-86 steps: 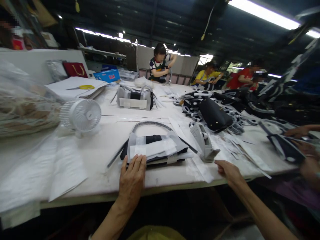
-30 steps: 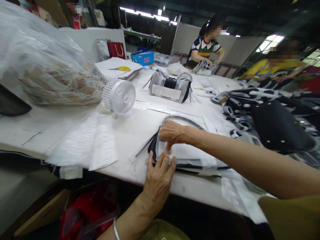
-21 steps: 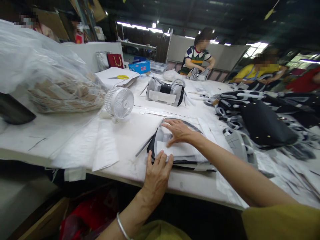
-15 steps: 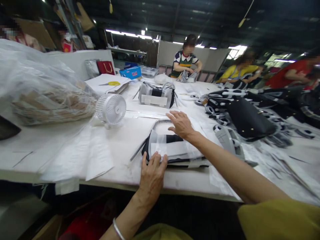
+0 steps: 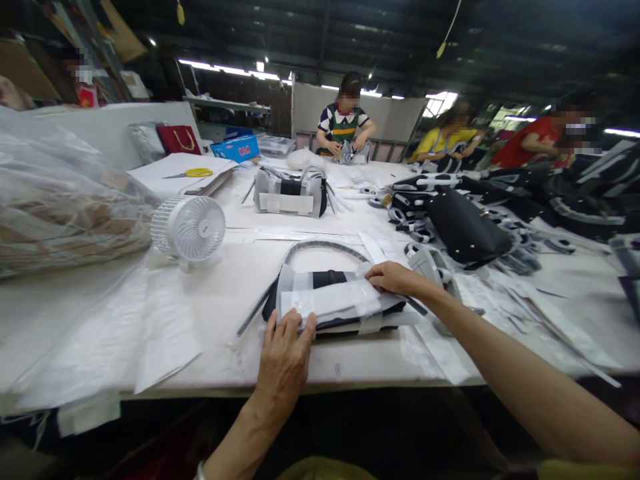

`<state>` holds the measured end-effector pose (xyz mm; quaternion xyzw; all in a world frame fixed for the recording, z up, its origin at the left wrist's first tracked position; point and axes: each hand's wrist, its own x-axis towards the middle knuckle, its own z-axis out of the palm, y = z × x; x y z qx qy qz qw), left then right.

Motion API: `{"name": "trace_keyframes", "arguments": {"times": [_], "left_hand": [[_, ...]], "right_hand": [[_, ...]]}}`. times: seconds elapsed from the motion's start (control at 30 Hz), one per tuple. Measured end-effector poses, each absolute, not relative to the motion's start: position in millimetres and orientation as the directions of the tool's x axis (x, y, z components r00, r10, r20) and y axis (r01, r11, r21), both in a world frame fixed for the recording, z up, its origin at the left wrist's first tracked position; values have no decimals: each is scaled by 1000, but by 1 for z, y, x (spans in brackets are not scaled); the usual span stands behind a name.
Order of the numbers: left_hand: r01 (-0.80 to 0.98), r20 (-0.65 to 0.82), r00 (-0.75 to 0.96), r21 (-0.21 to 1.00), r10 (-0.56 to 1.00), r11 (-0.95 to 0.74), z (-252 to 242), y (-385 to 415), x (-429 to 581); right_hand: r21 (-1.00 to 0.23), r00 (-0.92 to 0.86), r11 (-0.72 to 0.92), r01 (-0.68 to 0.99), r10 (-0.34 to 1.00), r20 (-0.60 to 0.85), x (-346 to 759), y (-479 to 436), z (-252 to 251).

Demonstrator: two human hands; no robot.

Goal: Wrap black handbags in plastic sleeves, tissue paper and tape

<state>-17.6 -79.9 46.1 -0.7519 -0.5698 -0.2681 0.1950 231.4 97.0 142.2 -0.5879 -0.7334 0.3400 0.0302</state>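
Bag [image 5: 327, 299] lies under L grip [image 5: 284, 357], spread, & R grip [image 5: 396, 277], curled, hold unclear.

Your left hand [image 5: 283, 355] rests, fingers spread, on the near edge of the wrapped black bag [image 5: 327, 301], and your right hand [image 5: 393, 277] touches its wrap at the far right — whether those fingers pinch it is hidden. The bag lies on the white table [image 5: 225, 363], its handle [image 5: 325, 246] arching out on the far side. Just right of your right hand stands a grey tape dispenser [image 5: 431, 265], with a heap of black bags [image 5: 465, 227] farther off. On your left a white fan [image 5: 189, 228] stands beside a clear plastic sack [image 5: 65, 193] — and farther off sits a second wrapped bag [image 5: 290, 193], with a person in a striped top [image 5: 345, 123] beyond it
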Motion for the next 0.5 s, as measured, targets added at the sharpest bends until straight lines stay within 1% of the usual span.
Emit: {"name": "trace_keyframes", "arguments": {"times": [0.1,0.27,0.37,0.5], "left_hand": [[960,624,203,25,755,-278,44,-80,-18],[957,629,202,37,751,-288,41,-79,-18],[955,626,208,36,752,-294,40,-79,-19],[956,622,207,37,755,-292,40,-80,-18]], "right_hand": [[-593,-341,33,804,844,-415,231,101,139],[-709,-376,-83,700,801,-465,234,97,141],[-737,-375,-141,661,789,-487,236,93,143],[-772,-362,-190,606,799,-480,242,92,139]]}}
